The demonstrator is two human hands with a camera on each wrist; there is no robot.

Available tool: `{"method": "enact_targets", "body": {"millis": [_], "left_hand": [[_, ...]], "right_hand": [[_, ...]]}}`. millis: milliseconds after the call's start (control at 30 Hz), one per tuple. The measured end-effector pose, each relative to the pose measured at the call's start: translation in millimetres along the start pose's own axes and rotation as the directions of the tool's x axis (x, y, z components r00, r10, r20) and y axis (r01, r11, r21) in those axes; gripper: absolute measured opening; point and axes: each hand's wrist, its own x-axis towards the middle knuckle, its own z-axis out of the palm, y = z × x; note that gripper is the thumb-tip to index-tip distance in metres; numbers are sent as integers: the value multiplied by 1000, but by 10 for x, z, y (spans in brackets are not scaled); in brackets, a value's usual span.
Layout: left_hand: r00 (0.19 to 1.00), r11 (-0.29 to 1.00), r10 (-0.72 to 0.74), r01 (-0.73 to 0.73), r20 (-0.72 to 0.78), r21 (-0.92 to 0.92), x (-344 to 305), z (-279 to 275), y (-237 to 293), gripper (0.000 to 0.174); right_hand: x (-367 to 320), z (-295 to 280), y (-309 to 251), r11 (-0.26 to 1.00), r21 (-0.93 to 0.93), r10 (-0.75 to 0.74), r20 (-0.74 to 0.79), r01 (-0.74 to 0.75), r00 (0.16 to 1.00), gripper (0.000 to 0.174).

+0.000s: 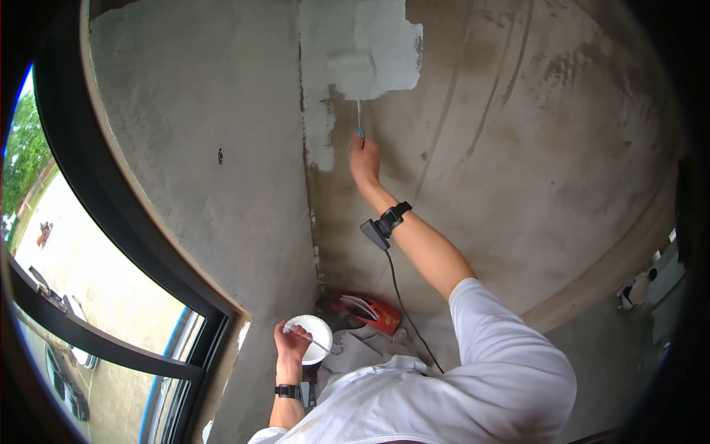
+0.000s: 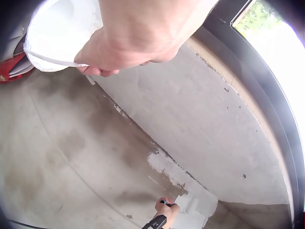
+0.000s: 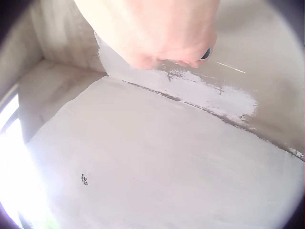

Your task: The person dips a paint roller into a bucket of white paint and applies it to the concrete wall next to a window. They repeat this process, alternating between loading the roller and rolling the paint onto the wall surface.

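My right hand point(image 1: 365, 159) grips the teal handle of a paint roller point(image 1: 351, 66), its arm stretched up along the wall. The roller head lies over a patch of wet-looking white paint point(image 1: 399, 44) beside the wall corner. In the right wrist view the fist point(image 3: 162, 38) hides most of the roller, with the dark handle end point(image 3: 206, 53) showing at its edge. Low down on the left, my left hand point(image 1: 291, 342) holds a white bucket point(image 1: 319, 325) at its rim. The left wrist view shows the bucket point(image 2: 57, 33) tilted beside the curled fingers.
A bare, stained wall point(image 1: 532, 148) spreads right of the corner, a grey wall point(image 1: 207, 89) left of it. A dark-framed window point(image 1: 140, 244) stands at far left. Below lie a red bag-like item point(image 1: 381, 317) and grey sheeting point(image 1: 362, 351). A cable point(image 1: 399, 296) hangs from the right wrist device.
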Motion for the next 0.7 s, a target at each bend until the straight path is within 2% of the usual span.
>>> {"method": "enact_targets", "body": {"millis": [133, 200, 233, 400, 533, 600, 633, 700], "left_hand": [[1000, 1000, -12, 12, -4, -13, 38, -21, 13, 32], [1000, 1000, -16, 17, 17, -17, 88, -85, 29, 33], [999, 1000, -23, 24, 36, -19, 77, -78, 31, 35], [1000, 1000, 11, -11, -2, -14, 29, -49, 5, 31], [1000, 999, 17, -18, -21, -35, -6, -33, 6, 30], [999, 999, 29, -30, -31, -27, 0, -31, 11, 30], [999, 999, 30, -30, -11, -11, -3, -27, 15, 30], [999, 998, 38, -38, 4, 41, -36, 4, 12, 29]], "right_hand": [[-245, -44, 299, 998, -59, -10, 0, 10, 1000, 40], [-385, -95, 480, 979, -192, -66, 11, 67, 998, 41], [-455, -121, 536, 979, -190, -67, 12, 68, 998, 41], [-736, -171, 775, 974, -219, 65, -5, -65, 998, 41], [-834, -153, 1053, 967, -237, 92, 3, -89, 996, 41], [-834, -128, 1275, 943, -333, -3, -2, 3, 1000, 42], [-825, -158, 1367, 942, -337, 7, 4, -5, 1000, 42], [-871, -296, 1415, 983, -179, 50, 110, -29, 993, 40]]}}
